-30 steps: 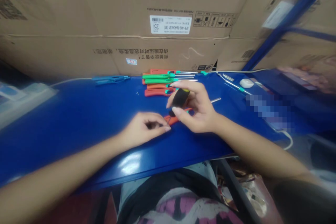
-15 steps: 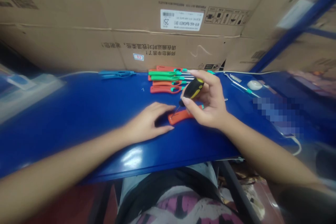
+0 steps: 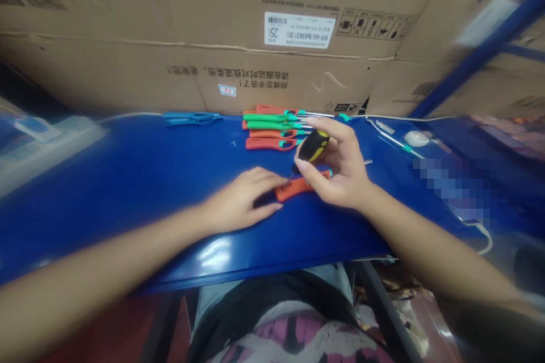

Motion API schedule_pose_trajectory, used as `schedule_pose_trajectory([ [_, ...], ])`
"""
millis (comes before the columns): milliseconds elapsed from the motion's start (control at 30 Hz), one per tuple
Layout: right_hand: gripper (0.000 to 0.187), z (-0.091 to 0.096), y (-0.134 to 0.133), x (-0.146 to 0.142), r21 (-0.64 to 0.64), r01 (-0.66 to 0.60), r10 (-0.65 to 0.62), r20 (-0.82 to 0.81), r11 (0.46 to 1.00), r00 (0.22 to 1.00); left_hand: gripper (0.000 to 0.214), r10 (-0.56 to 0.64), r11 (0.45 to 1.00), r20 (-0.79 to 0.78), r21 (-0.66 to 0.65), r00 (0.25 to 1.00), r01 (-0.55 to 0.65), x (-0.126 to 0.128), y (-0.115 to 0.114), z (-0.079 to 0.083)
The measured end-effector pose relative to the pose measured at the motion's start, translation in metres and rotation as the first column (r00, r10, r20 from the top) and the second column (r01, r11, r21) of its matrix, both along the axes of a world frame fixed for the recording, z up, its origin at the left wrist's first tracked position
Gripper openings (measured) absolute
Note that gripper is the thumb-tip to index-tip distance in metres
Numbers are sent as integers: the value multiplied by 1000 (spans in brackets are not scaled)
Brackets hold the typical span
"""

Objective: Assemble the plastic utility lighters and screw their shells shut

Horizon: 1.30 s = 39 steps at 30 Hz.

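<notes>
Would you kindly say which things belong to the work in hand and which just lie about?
Likely the work's:
black-and-yellow screwdriver
orange lighter beneath
perhaps other lighters behind

Apparently lying about:
white rounded object
cardboard box

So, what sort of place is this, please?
Probably a small workshop corner: a blue table stands in front of a large cardboard box, several long lighters lie on the table, and the right hand holds a screwdriver.

Setting: workshop or storeroom, exact kind uncertain | Behind far edge of table [image 3: 128,181]: carton [image 3: 149,0] with barcode label [image 3: 298,29] and handling symbols [image 3: 370,25]; rightward, blue post [image 3: 481,51] | Along far edge: row of lighters [image 3: 261,143] | Between far and near edges: screwdriver [image 3: 314,146]
</notes>
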State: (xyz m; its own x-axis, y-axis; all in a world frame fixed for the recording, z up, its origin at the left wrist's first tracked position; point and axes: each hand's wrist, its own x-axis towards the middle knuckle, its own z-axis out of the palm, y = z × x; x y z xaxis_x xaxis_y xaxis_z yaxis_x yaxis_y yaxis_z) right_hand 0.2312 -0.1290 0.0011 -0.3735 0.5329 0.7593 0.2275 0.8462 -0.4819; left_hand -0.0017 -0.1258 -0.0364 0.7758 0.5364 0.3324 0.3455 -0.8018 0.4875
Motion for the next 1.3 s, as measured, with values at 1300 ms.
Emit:
schedule_pose_trajectory([
  [1300, 66, -4, 2, 2, 95, 33, -36, 29, 995, 999, 41, 10, 1000, -19, 3, 1000, -10, 0, -1, -1],
])
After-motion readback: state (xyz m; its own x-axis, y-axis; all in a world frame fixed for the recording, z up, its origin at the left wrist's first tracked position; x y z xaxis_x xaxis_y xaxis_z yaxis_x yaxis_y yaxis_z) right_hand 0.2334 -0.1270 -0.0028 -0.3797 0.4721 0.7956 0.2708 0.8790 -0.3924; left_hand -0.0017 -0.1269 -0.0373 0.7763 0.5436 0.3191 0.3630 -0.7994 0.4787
